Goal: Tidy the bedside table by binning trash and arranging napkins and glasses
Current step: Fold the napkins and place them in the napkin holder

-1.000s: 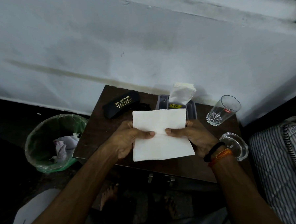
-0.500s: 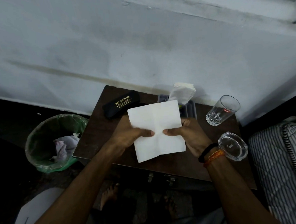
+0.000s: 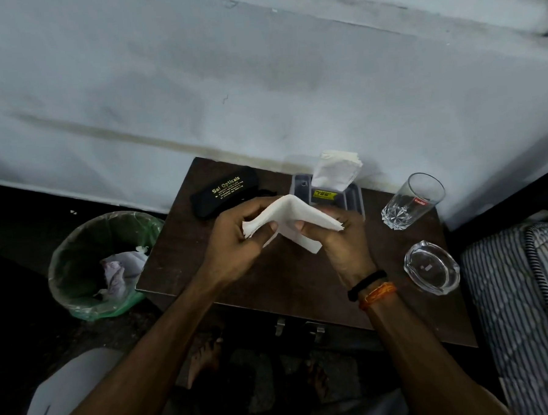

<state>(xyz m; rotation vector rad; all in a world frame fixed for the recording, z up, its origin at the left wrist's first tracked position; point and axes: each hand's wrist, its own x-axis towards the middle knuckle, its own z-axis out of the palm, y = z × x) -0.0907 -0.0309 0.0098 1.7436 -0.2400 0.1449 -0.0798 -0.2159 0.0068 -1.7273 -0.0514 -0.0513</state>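
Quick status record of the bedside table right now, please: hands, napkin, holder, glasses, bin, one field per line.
left hand: gripping napkin's left edge
right hand: gripping napkin's right edge
napkin: held above the table, bent into a peak mid-fold
napkin holder: at the back edge, napkins standing in it
drinking glass: right rear, empty
ashtray: right front, empty
spectacle case: left rear
bin: on the floor, left of table, crumpled paper inside

A white paper napkin [image 3: 294, 217], bent into a peaked fold, is held mid-frame above the dark wooden bedside table [image 3: 289, 279]. A clear drinking glass [image 3: 412, 201] stands upright at right; more white napkins [image 3: 336, 170] rise from a grey holder [image 3: 351, 198] behind.
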